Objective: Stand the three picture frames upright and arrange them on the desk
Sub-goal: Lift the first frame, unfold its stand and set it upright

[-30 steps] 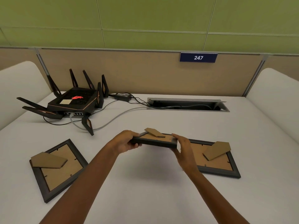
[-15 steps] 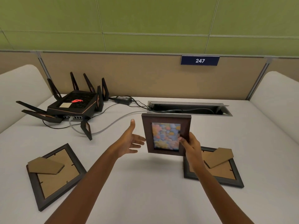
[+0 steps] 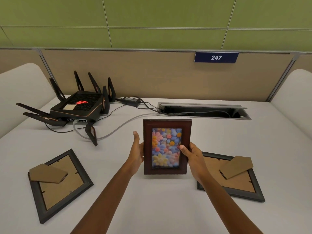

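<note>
Now upright at mid-desk: flower frame point(image 3: 167, 146), picture facing the camera, bottom edge at or just above the desk point(image 3: 168, 208). Gripped on both sides: left hand point(image 3: 137, 153) along the left edge, right hand point(image 3: 192, 154) on the right edge, thumb over the front. Face-down, stands showing: left frame point(image 3: 59, 184) and right frame point(image 3: 234, 178). Behind, router point(image 3: 79, 107) and cable slot point(image 3: 202, 110).

My single head-worn camera looks forward and down from above the near edge of the white table point(image 3: 168, 208), close over both forearms, facing the tan partition point(image 3: 152, 73) and green wall point(image 3: 152, 14) at the far side.
</note>
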